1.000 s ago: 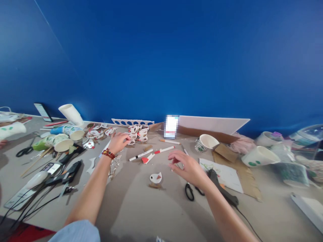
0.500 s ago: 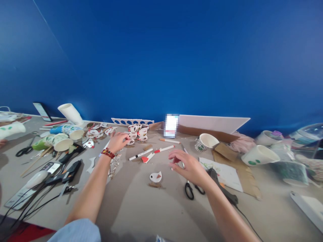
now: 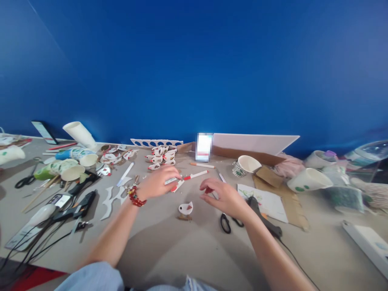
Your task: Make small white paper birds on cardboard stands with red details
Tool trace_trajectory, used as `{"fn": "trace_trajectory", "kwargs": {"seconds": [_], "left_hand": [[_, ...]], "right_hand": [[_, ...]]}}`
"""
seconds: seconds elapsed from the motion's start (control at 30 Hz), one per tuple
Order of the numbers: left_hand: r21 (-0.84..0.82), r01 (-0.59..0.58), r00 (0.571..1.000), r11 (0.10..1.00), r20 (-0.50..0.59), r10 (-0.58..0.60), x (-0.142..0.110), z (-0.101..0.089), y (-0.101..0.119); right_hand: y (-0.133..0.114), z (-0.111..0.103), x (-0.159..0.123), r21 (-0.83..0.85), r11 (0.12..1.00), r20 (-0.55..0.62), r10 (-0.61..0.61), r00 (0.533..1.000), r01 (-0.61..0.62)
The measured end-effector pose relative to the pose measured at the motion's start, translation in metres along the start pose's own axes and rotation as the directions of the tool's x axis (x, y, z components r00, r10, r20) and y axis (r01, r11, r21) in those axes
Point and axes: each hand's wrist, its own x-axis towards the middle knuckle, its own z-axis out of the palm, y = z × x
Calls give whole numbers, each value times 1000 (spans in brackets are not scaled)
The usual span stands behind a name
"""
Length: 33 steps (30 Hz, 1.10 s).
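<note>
My left hand (image 3: 160,181), with a beaded bracelet at the wrist, reaches over a white marker (image 3: 171,181), its fingers stretched out and nothing visible in them. Part of that marker is hidden under the fingers. Beside the fingertips lies a small red and white cut piece (image 3: 178,186). My right hand (image 3: 222,196) hovers with thumb and fingers apart, holding nothing, left of a sheet of drawings (image 3: 262,202). Between and below both hands stands a small white paper bird (image 3: 185,209) with a brown wing and a black eye. Black-handled scissors (image 3: 225,223) lie partly under my right hand.
Several finished birds (image 3: 159,157) cluster at the back. A red marker (image 3: 196,175) and an orange one (image 3: 202,165) lie mid-table. Paper cups (image 3: 247,165) stand right. A dark corded glue gun (image 3: 263,218) lies beside my right forearm. Cords and another glue gun (image 3: 79,206) lie left.
My left hand has moved right and nearer, from the cluster of birds to over the white marker. My right hand has barely moved. The view has shifted slightly.
</note>
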Motion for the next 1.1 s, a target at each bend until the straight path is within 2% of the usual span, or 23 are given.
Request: {"fn": "trace_trajectory", "kwargs": {"seconds": [0.07, 0.17, 0.27, 0.5, 0.67, 0.77, 0.93, 1.1], "left_hand": [[57, 9, 984, 998, 176, -19, 4, 20, 10], [168, 11, 914, 986, 399, -78, 5, 48, 11], [207, 14, 865, 978, 489, -116, 6, 64, 8], [215, 24, 876, 976, 466, -124, 8, 67, 12], [224, 23, 877, 974, 463, -127, 9, 68, 16], [205, 14, 882, 979, 459, -109, 9, 69, 19], [201, 39, 866, 979, 481, -134, 9, 69, 26], [150, 15, 891, 989, 446, -81, 7, 66, 23]], "right_hand": [[1, 1, -1, -22, 1000, 16, 0, 1000, 0], [2, 1, -2, -45, 999, 39, 0, 999, 1], [2, 0, -2, -56, 998, 52, -6, 999, 9], [-1, 1, 0, -40, 999, 95, -19, 995, 23], [1, 7, 2, 31, 999, 122, -38, 992, 34], [4, 15, 4, 27, 1000, 149, 4, 989, -9], [11, 34, 8, -42, 996, 185, 86, 979, -79], [16, 46, 10, 24, 994, 233, 95, 968, -104]]}}
